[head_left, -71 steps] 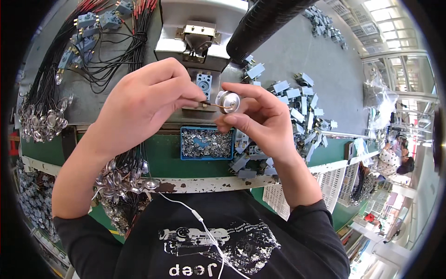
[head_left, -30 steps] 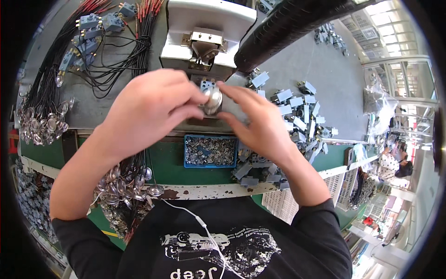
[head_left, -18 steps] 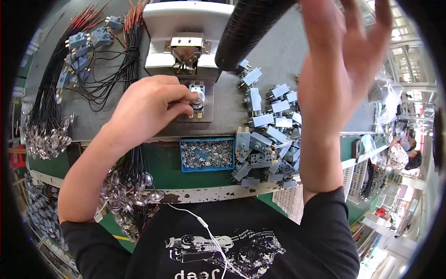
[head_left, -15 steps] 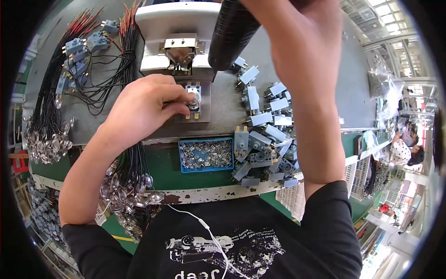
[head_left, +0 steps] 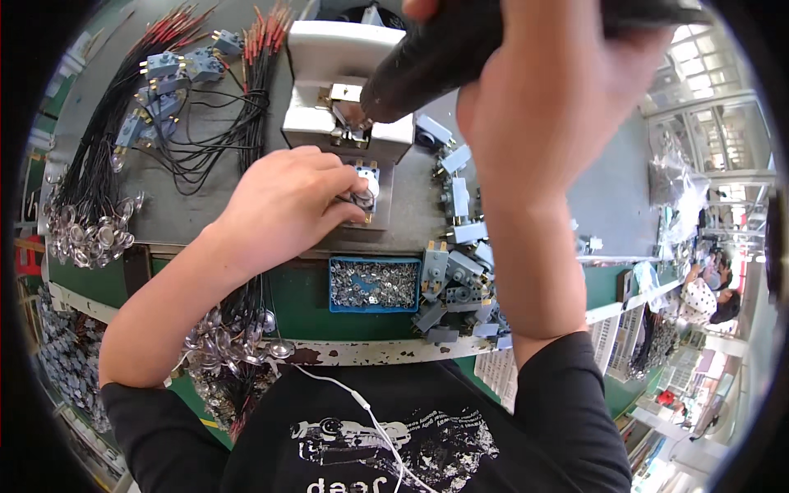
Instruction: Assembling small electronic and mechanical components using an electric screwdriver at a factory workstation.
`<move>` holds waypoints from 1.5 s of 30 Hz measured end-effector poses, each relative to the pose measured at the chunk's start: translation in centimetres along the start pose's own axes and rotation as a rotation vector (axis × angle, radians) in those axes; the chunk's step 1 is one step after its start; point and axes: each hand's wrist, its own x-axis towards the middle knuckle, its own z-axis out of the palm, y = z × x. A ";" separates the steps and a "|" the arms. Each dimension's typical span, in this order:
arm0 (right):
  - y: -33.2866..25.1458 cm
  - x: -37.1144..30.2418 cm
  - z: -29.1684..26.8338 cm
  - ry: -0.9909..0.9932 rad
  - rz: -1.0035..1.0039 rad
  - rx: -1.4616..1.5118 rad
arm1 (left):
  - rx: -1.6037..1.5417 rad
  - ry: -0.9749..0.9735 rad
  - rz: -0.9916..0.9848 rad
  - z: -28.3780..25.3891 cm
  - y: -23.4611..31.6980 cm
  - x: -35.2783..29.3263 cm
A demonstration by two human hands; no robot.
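My left hand (head_left: 300, 197) is closed, thumb and forefinger pinching a small metallic switch-like part (head_left: 371, 175) with brass prongs. That part lies on a flat metal plate (head_left: 380, 215) in front of a white bench fixture (head_left: 348, 49). Its lower portion is partly hidden by my fingertips. My right hand (head_left: 567, 107), blurred and high in the view, is wrapped round a thick black cylindrical handle (head_left: 436, 62). The handle slants, with its rounded lower end in front of the fixture's metal head (head_left: 352, 115). What the handle belongs to cannot be made out.
Grey-blue switch housings (head_left: 460, 275) with brass prongs pile up right of a blue tray (head_left: 374, 308) of small metal pieces. Bundled black wires (head_left: 255, 123) and round metal discs (head_left: 99, 234) lie left. The bench's chipped front edge (head_left: 353, 353) runs before me.
My right hand has shifted and turned, and the black handle has gone from steep to strongly slanted. My left hand stays at the part on the plate. The whole view has shifted slightly.
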 end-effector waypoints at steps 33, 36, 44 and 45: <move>3.5 0.6 -0.4 -0.336 -0.411 0.353 | -0.073 0.072 -0.025 1.8 -0.5 -1.1; 1.9 -1.6 0.7 -0.231 -0.133 0.267 | -0.073 0.064 -0.048 1.8 -0.7 -1.6; 1.4 -2.4 0.8 -0.185 0.141 0.215 | -0.117 0.070 -0.068 1.7 -0.4 -1.2; 1.2 -2.2 0.6 -0.188 0.143 0.215 | -0.134 0.074 -0.067 1.8 -0.5 -1.3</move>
